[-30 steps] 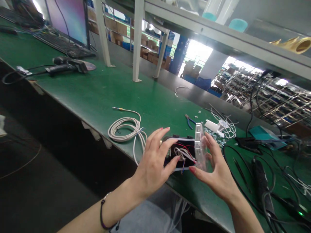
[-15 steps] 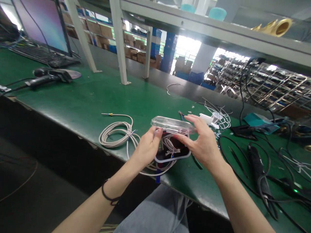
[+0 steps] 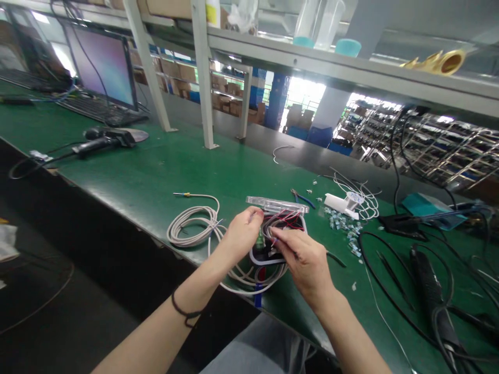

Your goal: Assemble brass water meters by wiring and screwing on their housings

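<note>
Just left of the hands, a coil of grey cable (image 3: 177, 234) lies on the green table (image 3: 156, 166), and a loop of it runs under the hands. Past the hands are blue-handled pliers (image 3: 302, 198), a white plastic part (image 3: 335, 202) and a heap of little metal clips (image 3: 343, 226). To the right lie black tweezers (image 3: 394, 272), and far off to the left stands a computer screen (image 3: 101, 65). Between the hands sits a black box (image 3: 265, 254) with a pale rim, partly hidden by them. Red and white thin wires (image 3: 286, 221) poke out of it in a messy bunch. The left hand (image 3: 244, 231) is curled almost shut on the box's edge, and the right hand (image 3: 306, 265) pinches the wires with its fingertips. A clear plastic lid (image 3: 276, 204) now lies just past the box (a moment ago the hands held it up), and no hand touches it.
</note>
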Demonstrator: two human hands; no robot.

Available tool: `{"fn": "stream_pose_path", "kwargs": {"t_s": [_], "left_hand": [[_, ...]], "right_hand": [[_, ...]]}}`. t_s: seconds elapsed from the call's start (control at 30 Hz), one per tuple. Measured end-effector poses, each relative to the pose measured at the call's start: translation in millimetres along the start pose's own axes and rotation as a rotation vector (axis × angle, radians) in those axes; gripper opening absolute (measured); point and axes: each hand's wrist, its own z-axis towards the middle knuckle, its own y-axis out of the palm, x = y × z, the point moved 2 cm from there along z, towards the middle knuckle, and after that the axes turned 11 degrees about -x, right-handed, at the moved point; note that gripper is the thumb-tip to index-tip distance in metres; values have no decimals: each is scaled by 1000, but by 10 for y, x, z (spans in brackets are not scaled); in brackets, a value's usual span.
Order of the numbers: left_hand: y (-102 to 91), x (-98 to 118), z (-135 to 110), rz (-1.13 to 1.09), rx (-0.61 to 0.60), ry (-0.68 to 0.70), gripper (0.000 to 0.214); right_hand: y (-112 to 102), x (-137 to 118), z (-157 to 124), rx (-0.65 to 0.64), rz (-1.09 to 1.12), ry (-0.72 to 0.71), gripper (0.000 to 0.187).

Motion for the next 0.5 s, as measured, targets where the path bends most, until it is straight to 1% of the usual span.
{"fn": "stream_pose_path", "kwargs": {"t_s": [0.13, 0.2, 0.27, 0.3, 0.37, 0.43, 0.5], "left_hand": [[49, -15, -23, -16, -10, 22, 34], [75, -28, -40, -12, 7, 20, 37], [99, -31, -61, -5, 28, 18, 38], [111, -28, -73, -1, 35, 19, 38], [133, -14, -97, 6, 44, 24, 37], [150, 2, -121, 16, 50, 33, 37], [157, 15, -142, 31, 52, 48, 37]], "right_hand": [[16, -1, -31, 141, 123, 56, 18], [0, -33, -98, 230, 177, 122, 17], [-4, -70, -154, 292, 279, 214, 17], [2, -88, -170, 305, 357, 262, 19], [26, -121, -174, 305, 578, 331, 25], [47, -143, -166, 299, 834, 359, 29], [50, -142, -179, 282, 1012, 390, 30]]}}
